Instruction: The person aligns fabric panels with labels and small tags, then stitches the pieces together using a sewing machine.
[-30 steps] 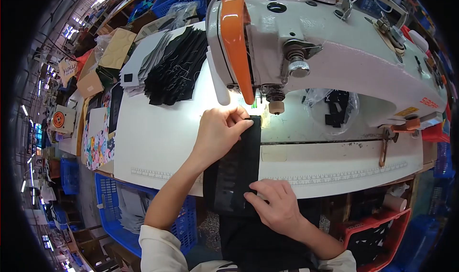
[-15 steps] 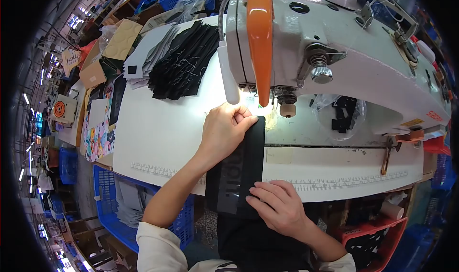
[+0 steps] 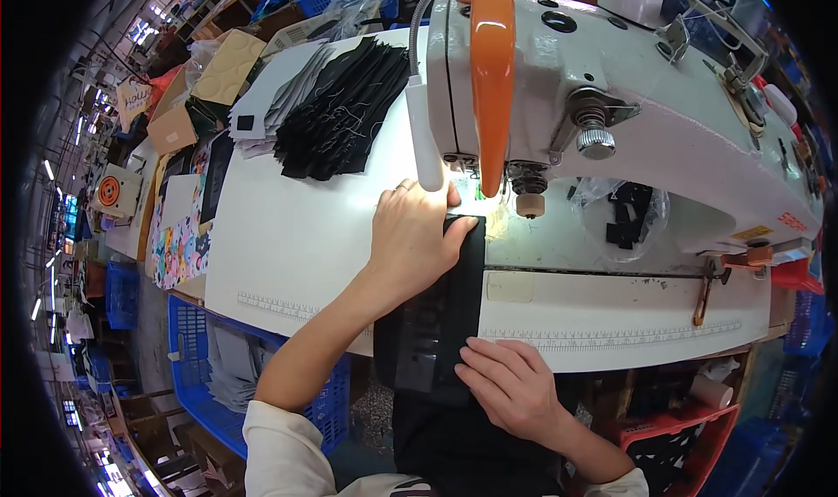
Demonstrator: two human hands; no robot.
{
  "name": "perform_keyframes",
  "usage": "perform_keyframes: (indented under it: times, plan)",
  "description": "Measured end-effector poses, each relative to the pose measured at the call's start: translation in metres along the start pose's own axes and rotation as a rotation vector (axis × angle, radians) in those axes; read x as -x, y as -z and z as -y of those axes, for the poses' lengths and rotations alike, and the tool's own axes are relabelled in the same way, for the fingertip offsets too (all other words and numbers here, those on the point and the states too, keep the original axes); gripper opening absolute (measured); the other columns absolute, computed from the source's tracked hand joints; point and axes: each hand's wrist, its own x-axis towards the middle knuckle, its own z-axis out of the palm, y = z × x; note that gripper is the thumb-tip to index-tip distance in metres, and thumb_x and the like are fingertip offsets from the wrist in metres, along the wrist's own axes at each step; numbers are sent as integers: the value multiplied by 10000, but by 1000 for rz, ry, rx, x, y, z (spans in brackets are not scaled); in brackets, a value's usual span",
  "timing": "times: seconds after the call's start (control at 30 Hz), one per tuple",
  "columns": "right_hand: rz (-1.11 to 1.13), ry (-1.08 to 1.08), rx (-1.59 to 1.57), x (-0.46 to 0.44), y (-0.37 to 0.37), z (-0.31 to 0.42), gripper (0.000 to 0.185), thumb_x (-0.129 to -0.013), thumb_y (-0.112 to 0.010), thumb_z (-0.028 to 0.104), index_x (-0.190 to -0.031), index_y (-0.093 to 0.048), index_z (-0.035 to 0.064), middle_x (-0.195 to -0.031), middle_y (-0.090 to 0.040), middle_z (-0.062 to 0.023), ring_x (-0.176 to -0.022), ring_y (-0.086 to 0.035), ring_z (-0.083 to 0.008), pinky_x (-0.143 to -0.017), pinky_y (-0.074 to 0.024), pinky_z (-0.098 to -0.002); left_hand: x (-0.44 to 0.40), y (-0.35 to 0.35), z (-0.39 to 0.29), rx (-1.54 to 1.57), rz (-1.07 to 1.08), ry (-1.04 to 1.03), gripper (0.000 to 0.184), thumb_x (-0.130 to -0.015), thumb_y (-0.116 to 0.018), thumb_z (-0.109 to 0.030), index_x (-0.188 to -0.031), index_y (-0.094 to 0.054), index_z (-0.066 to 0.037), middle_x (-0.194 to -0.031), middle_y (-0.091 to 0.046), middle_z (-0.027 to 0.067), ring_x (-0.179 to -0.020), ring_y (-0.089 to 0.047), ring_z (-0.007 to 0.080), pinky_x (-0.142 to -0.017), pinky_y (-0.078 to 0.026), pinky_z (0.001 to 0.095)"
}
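A black fabric panel (image 3: 469,279) with a glossy clear strip lies lengthwise below the sewing machine's needle area, its lower end over the table's front edge. My left hand (image 3: 412,239) rests on its upper end, thumb on the fabric near the top right corner and fingers spread forward beside the lit needle area. The fingertips are partly hidden behind the white lamp (image 3: 424,143). My right hand (image 3: 511,382) holds the panel's lower right edge, fingers on top and thumb out of sight. The sewing machine (image 3: 628,104) with its orange lever (image 3: 492,87) stands directly ahead.
Stacks of black fabric pieces (image 3: 345,113) and grey pieces (image 3: 278,91) lie at the back left. A plastic bag with black scraps (image 3: 630,213) sits under the machine arm. Below the table are a blue crate (image 3: 194,344) and a red bin (image 3: 690,423).
My left hand has loosened its pinch at the panel's top corner; its fingers now reach forward, apart from the thumb. My right hand stays at the lower edge. The view has shifted slightly.
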Motion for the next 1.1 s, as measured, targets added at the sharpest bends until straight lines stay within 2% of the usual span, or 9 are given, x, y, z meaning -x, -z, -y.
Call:
perform_keyframes:
  times: [0.17, 0.27, 0.57, 0.67, 0.83, 0.93, 1.1]
  plan:
    - [-24, 44, 11, -1, -1, -4, 225, -817, -657, 82, -1014, -739, 11, -1106, -735, -131, -1109, -701, -265, -904, -536, -407, -6, 2, 8, 81, 62, -45, 198, -799, -797, -180, -747, -642, -69, -779, -656, 55, -849, -633, 273, -797, -394, 425]
    - [-35, 45, 34, -4, 0, -3, 198, -820, -657, 89, -985, -739, 18, -1060, -745, -117, -1072, -715, -252, -875, -538, -390, -9, 3, 10, 232, 116, 34, 228, -793, -801, -191, -704, -625, -77, -739, -647, 31, -834, -627, 258, -814, -381, 427]
    - [-23, 65, 69, -12, 5, -5, 181, -830, -655, 96, -972, -736, 17, -1041, -745, -111, -1058, -717, -230, -867, -531, -381, -14, 7, 10, 219, 160, 90, 236, -796, -796, -195, -684, -621, -83, -708, -636, 4, -807, -609, 251, -833, -374, 416]
    - [-9, 17, 78, -20, 8, -6, 203, -779, -690, 37, -969, -761, 40, -1031, -762, -80, -1036, -729, -210, -858, -514, -371, -21, 7, 13, 232, 142, 136, 212, -795, -791, -196, -717, -634, -78, -715, -645, 11, -824, -622, 257, -844, -373, 415]
    - [-13, -15, 76, -32, 9, -13, 197, -777, -705, 37, -967, -755, 27, -1030, -759, -86, -1036, -730, -214, -852, -517, -370, -28, 3, 13, 355, 36, 184, 185, -794, -780, -196, -764, -649, -69, -734, -666, 40, -846, -641, 282, -847, -387, 424]
    - [-18, -24, 68, -34, 7, -15, 189, -783, -711, 28, -967, -752, 18, -1031, -757, -89, -1039, -729, -218, -851, -520, -366, -26, -4, 14, 298, -162, 82, 179, -792, -772, -198, -809, -665, -56, -770, -691, 81, -867, -657, 312, -826, -414, 437]
    - [-30, -29, 72, -34, 4, -15, 193, -775, -712, 18, -965, -751, 14, -1028, -755, -92, -1045, -728, -223, -851, -521, -365, -28, -2, 13, 347, -127, 100, 175, -796, -766, -193, -822, -671, -48, -790, -701, 106, -860, -660, 323, -798, -430, 449]
